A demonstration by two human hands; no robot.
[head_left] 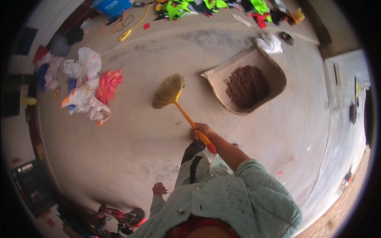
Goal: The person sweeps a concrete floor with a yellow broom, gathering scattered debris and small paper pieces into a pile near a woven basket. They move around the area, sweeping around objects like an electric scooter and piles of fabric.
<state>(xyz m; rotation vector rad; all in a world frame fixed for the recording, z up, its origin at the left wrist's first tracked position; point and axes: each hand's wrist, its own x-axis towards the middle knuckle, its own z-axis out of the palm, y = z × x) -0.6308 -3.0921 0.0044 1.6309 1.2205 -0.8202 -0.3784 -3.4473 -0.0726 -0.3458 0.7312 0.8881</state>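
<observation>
My right hand [200, 130] is closed around the orange handle of the broom [170, 92], whose bristles rest on the concrete floor [131, 142]. My left hand [159, 189] hangs curled and empty. I am in the sweeping step, I think; the next stroke needs a firm pull toward the woven basket [216, 77] with brown grains.

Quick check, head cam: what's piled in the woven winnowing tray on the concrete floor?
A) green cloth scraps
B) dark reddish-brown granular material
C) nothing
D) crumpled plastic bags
B: the flat woven winnowing tray holds a heap of dark reddish-brown granular material; the crumpled plastic bags lie apart on the floor, left of the straw broom with the orange handle held in the right hand.
</observation>
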